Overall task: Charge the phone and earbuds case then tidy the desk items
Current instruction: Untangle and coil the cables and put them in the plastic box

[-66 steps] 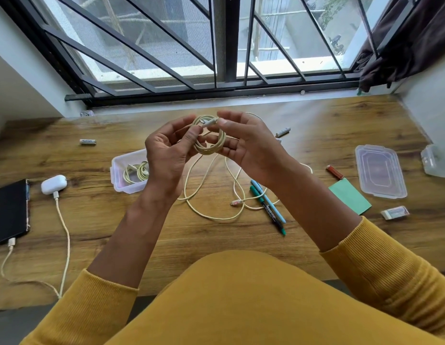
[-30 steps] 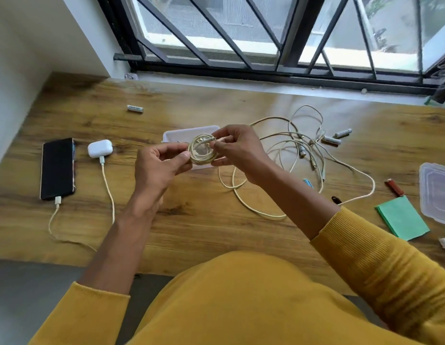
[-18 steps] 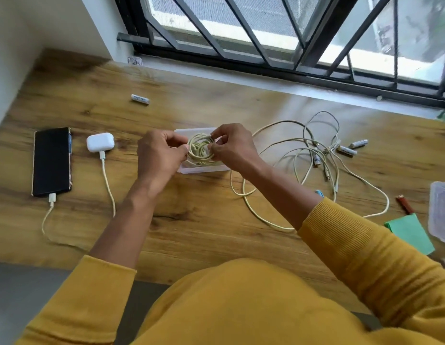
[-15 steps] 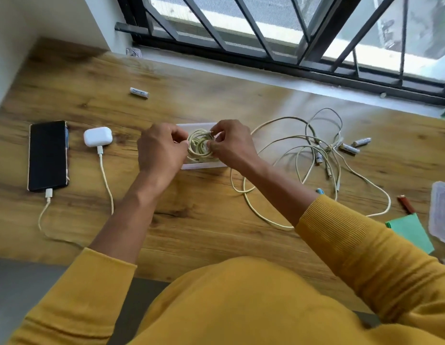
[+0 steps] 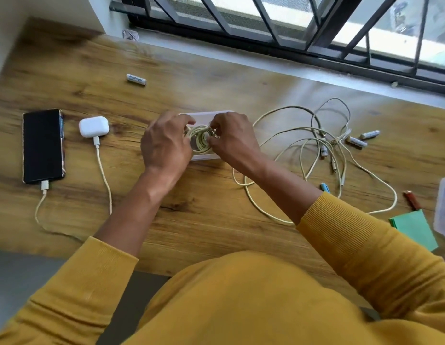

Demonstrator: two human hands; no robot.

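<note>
My left hand (image 5: pixel 166 145) and my right hand (image 5: pixel 231 139) both pinch a coiled cream cable (image 5: pixel 201 139) inside a small clear plastic box (image 5: pixel 206 115) at the desk's middle. Part of the box is hidden by my hands. At the left lies a black phone (image 5: pixel 42 145) with a white cable plugged into its near end. Beside it sits a white earbuds case (image 5: pixel 94 127), also plugged into a cable. A loose tangle of cream cables (image 5: pixel 313 145) sprawls to the right of my right hand.
One battery (image 5: pixel 136 79) lies far back; others (image 5: pixel 358 139) sit by the tangle. A blue pen tip (image 5: pixel 324 187), a red lighter (image 5: pixel 411 200), a green notepad (image 5: pixel 413 229) and a clear lid (image 5: pixel 444 207) lie at right. Window bars run along the back.
Both hands lowered the coiled cable from in front of me down into the clear box. The camera view swung left and downward.
</note>
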